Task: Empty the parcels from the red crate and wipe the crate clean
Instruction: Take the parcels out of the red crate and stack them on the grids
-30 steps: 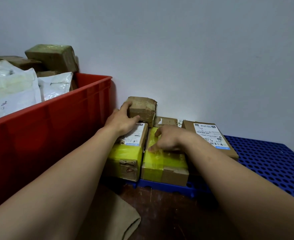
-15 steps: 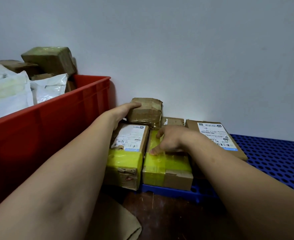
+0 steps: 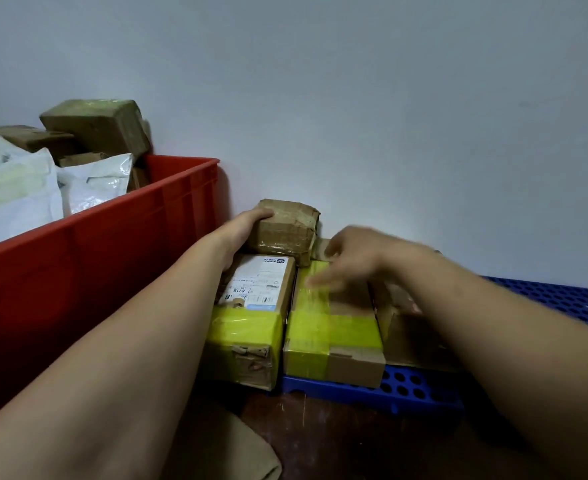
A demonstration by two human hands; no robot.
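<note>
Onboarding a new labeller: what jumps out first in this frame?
The red crate fills the left, heaped with white bags and brown parcels. Right of it, two yellow-taped boxes lie side by side at a blue pallet's edge. The left hand grips a small brown box by the wall; the right hand, blurred, hovers over the taped boxes.

Lifts the right hand (image 3: 358, 261) off the yellow-taped box (image 3: 330, 327), fingers now spread and blurred just above its top instead of pressing on it. Slides the left hand (image 3: 244, 230) off the labelled box (image 3: 254, 299) and round to the left side of the small brown parcel (image 3: 287, 230), leaving the labelled top uncovered.
</note>
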